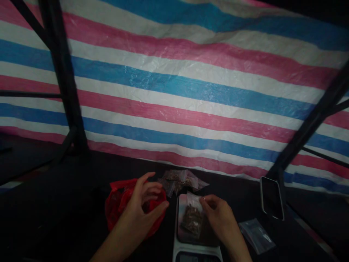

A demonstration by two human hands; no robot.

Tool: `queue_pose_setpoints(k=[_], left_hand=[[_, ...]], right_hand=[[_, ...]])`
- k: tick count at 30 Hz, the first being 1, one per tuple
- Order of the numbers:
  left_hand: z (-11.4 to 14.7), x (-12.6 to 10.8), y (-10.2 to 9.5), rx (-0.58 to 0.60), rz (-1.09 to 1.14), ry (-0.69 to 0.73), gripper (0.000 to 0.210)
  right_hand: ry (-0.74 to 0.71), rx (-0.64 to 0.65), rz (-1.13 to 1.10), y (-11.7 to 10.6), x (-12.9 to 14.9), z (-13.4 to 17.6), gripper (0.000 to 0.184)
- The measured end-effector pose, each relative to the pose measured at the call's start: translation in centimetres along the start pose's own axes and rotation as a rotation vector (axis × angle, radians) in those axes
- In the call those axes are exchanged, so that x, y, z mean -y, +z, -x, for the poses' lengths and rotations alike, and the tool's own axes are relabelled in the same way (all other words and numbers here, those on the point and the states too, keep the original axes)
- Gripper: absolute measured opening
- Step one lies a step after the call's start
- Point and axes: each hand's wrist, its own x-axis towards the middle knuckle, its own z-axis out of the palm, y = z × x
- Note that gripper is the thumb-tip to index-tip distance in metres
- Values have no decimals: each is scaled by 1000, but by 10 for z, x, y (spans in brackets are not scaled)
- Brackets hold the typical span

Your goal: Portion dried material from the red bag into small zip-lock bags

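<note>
A small clear zip bag [192, 220] with brown dried bits inside is over the plate of a digital scale [181, 234]. My right hand [218, 214] pinches the upper edge of this bag between thumb and fingers. Whether the bag rests its full weight on the plate, I cannot tell. To the left, my left hand [144, 203] hovers over a red plastic bag [116, 203], its fingers curved and apart with nothing in them. The red bag is open and crumpled, its inside mostly hidden by my hand. The scale's display [191, 257] is cut off by the bottom edge.
Several filled zip bags [180, 180] lie in a pile behind the scale. Flat zip bags [256, 235] lie to the right on the black table [98, 171]. A phone [272, 198] leans by a dark frame post [300, 134]. Striped plastic sheeting [174, 91] hangs behind.
</note>
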Motion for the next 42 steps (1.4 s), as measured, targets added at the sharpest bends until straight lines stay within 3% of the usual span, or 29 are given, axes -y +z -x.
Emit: queue_pose_setpoints(k=[5,12,21,28,42], left_hand=[[-4,-6,-13,-62,-67,57,60],[1,-10,-15,-129,-141,132,41],[4,-4,-26,-178,-236,175,35],[2,-7,-33,-185,-277,197,35],[2,-13,-50,-186,-281,160,34]], right_hand=[[14,-233,65,-15,-19,-11,48],[48,-344,46,-22,-35,-23,54],[-113,-295,3,-10,-30,-26,51],[-224,-193,24,-4,-25,-23,38],[-231,-69,79,3,-22,-16,27]])
